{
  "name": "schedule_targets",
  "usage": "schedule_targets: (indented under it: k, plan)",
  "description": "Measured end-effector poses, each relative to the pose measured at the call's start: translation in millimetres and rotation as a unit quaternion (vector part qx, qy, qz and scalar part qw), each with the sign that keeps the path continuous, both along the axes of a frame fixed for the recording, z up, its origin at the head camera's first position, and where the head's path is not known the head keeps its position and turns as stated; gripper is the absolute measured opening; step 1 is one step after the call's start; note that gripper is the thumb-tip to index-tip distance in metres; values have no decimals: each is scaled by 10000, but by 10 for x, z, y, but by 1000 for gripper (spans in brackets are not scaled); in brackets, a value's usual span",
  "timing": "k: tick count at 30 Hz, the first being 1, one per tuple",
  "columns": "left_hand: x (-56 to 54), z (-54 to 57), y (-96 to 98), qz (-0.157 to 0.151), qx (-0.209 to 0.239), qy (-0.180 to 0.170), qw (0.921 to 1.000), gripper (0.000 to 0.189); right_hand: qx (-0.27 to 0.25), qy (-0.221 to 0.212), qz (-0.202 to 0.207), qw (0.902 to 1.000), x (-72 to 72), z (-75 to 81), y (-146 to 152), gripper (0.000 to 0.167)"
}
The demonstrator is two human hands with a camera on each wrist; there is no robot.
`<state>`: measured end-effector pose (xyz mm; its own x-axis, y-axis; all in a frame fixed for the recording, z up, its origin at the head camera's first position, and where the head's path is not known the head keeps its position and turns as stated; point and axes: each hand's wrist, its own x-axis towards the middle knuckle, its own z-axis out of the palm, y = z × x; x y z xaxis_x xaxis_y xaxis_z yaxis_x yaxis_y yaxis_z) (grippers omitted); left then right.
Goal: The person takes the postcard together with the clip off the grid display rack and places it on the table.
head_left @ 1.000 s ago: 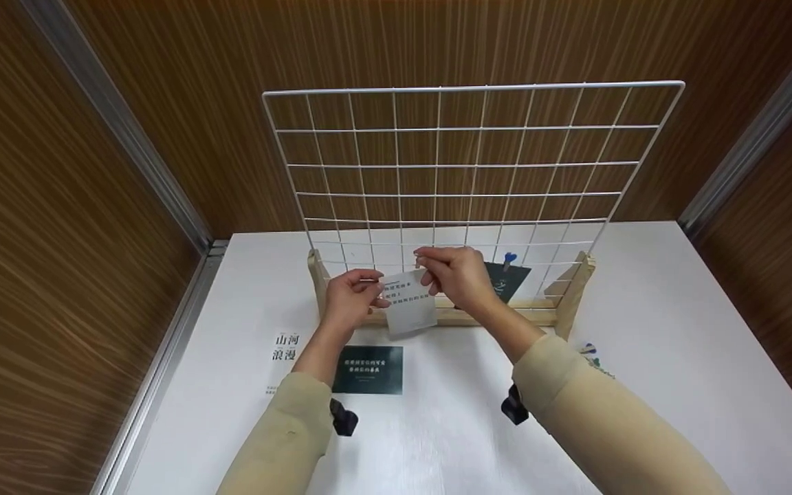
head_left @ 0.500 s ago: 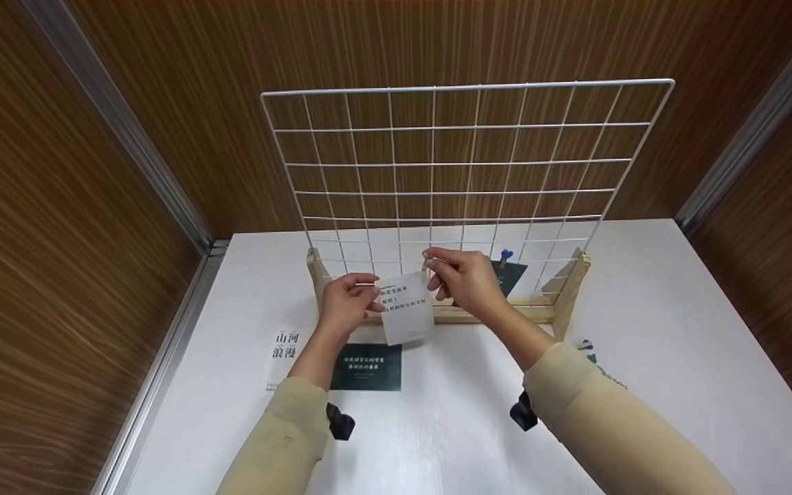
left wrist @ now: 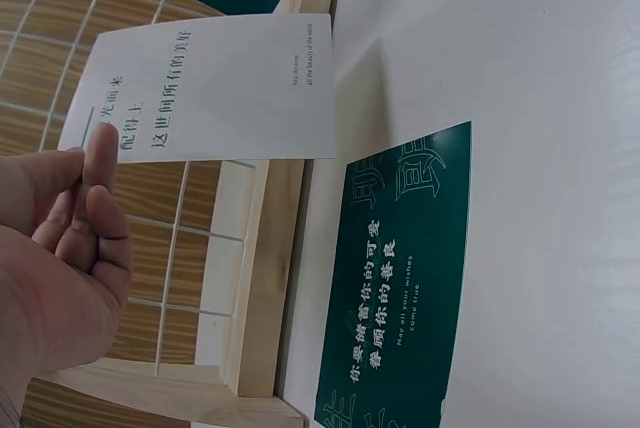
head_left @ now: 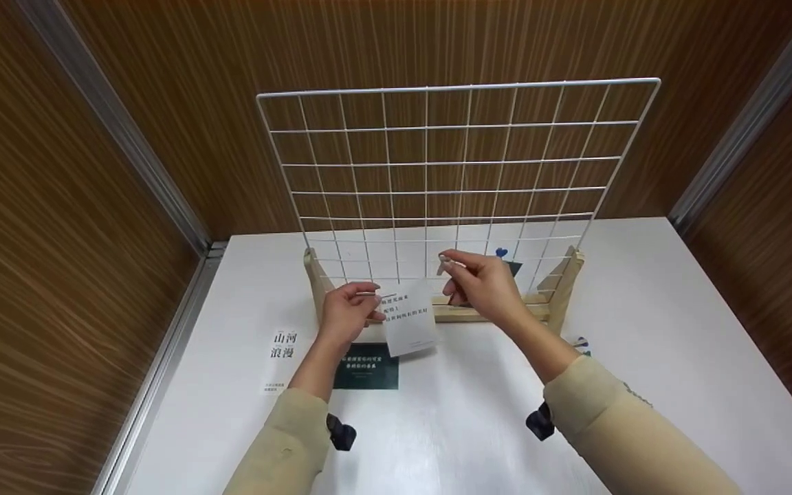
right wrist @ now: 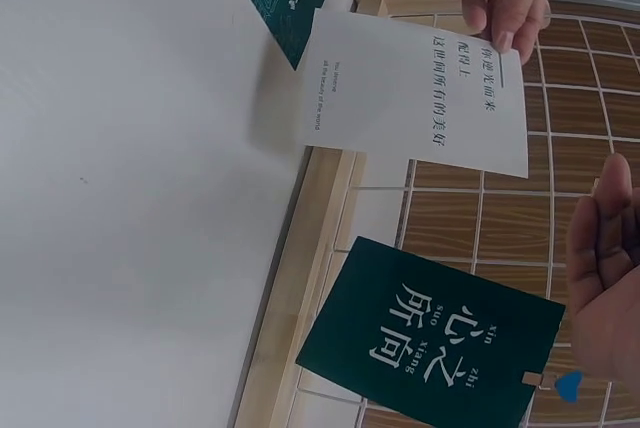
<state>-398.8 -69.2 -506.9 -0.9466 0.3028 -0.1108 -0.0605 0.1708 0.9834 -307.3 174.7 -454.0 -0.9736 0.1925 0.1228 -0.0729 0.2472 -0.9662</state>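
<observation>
My left hand (head_left: 349,311) pinches a white card (head_left: 410,328) with printed Chinese lines by its upper left edge, in front of the wire grid (head_left: 426,165). To the right of the card and apart from it, my right hand (head_left: 487,283) pinches a small wooden peg (head_left: 441,267) between thumb and forefinger. Most of the peg is hidden by the fingers. A dark green card (right wrist: 430,338) hangs on the grid, held by a wooden peg with a blue heart (right wrist: 568,386); in the head view the right hand covers most of this card.
The grid stands in a wooden base (head_left: 564,289) on a white table (head_left: 465,426). Another green card (head_left: 368,368) and a white card (head_left: 282,361) lie front left. Several pegs with coloured ends (head_left: 580,344) lie at the right, partly behind the right arm. Wood-grain walls surround the table.
My right hand has drawn away from the white card's upper right corner, to the right, keeping the peg. The left hand and card have sunk slightly. The head view has shifted a little.
</observation>
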Motion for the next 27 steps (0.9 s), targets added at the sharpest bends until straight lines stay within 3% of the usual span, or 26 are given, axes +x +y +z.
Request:
schedule_targets:
  k: [14,27]
  plan:
    - [73,-18,-33,-68,-95,142,9998,20,-142,163,-77,9997,162,-70,145,31]
    - [90,-64,-46,-122,22,11,9999,17,-194,112,-153,9996,282,-158,282,32]
